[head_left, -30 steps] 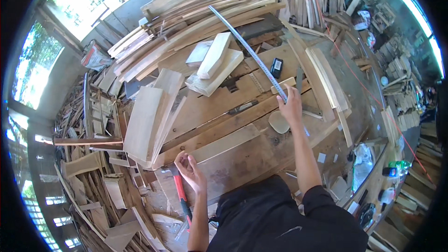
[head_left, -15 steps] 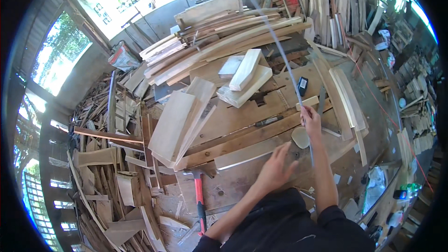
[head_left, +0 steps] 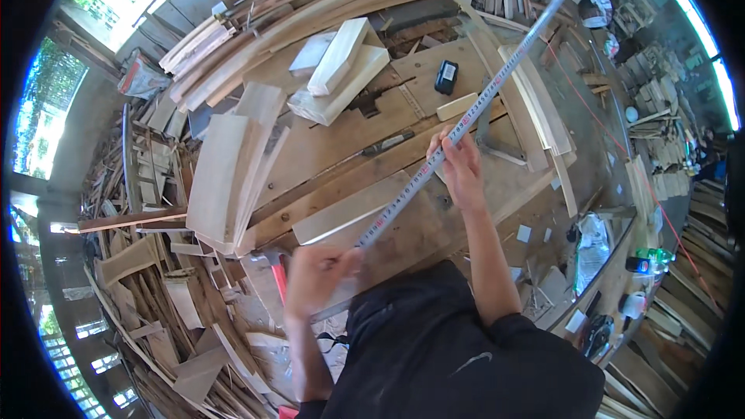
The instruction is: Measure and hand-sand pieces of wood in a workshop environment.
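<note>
My right hand (head_left: pixel 461 167) grips a long steel ruler (head_left: pixel 500 74) partway along its length, fingers wrapped round it. The ruler slants over the workbench (head_left: pixel 310 174), its far end up to the right and its marked face showing. Beside its lower end is my left hand (head_left: pixel 314 278), smeared by motion; its fingers look curled, but their hold on the ruler is unclear. Under the ruler lies a pale board (head_left: pixel 337 219) along the bench's near side. A red-handled hammer (head_left: pixel 279 278) is partly hidden behind my left hand.
Thin boards (head_left: pixel 221 174) lie at the bench's left, with thick wood blocks (head_left: pixel 341 70) farther back. A small black box (head_left: pixel 446 76) and a dark-handled tool (head_left: pixel 388 143) rest on the bench. Long planks (head_left: pixel 310 27) pile up behind; scrap wood (head_left: pixel 155 302) fills the left.
The ruler has swung its far end to the right, and its marked face now shows. My left hand has moved left and nearer to me, to the ruler's lower end. The view has shifted.
</note>
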The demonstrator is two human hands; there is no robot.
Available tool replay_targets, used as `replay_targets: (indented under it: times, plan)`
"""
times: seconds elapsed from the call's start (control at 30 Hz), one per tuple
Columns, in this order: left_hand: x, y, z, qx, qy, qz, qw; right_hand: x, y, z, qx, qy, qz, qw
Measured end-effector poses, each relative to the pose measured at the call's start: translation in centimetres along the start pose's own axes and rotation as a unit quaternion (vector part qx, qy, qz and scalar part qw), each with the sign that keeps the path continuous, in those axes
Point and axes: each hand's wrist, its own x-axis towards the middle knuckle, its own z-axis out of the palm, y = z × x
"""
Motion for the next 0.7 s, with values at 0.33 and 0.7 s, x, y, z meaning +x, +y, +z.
replay_targets:
  times: [0.33, 0.7]
  plan:
    - [-0.7, -8.5, -3.6, -0.116, 0.173, -0.022, 0.978, -3.5, 2.7, -0.7, -0.086, 0.049, 0.066, 0.993]
    - [0.7, -7.7, -1.9, 0.104, 0.261, -0.060, 0.958, -3.3, 3.4, -4.5, -0.242, 0.077, 0.059, 0.965]
